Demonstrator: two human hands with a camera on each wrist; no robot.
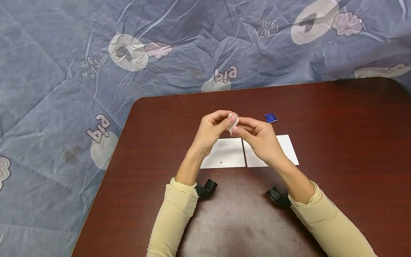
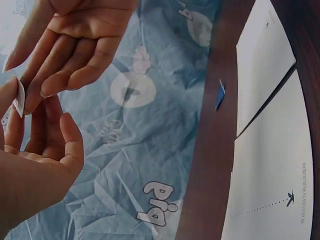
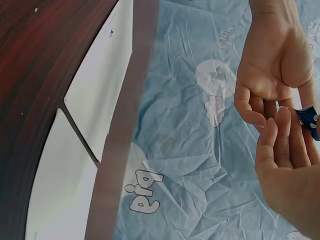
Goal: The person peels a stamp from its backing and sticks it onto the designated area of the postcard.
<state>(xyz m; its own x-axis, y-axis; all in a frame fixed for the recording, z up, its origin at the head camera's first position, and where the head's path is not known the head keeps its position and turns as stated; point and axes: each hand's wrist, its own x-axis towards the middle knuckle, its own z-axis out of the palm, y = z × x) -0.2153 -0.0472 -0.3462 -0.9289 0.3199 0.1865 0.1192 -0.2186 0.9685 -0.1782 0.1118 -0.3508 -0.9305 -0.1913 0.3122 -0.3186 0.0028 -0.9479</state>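
Both hands meet over the table, around a small flat packet that is white on the side facing the head camera. Its other side shows blue with white marks in the right wrist view, where part of the packet runs behind the fingers. My left hand pinches its upper part between thumb and fingers. At its lower end, my right hand holds it with thumb and fingertips. On the table beyond the right hand lies a small blue square packet.
Two white cards, a left card and a right card, lie side by side under the hands with a narrow gap between them. The dark red wooden table ends at a patterned blue cloth behind it.
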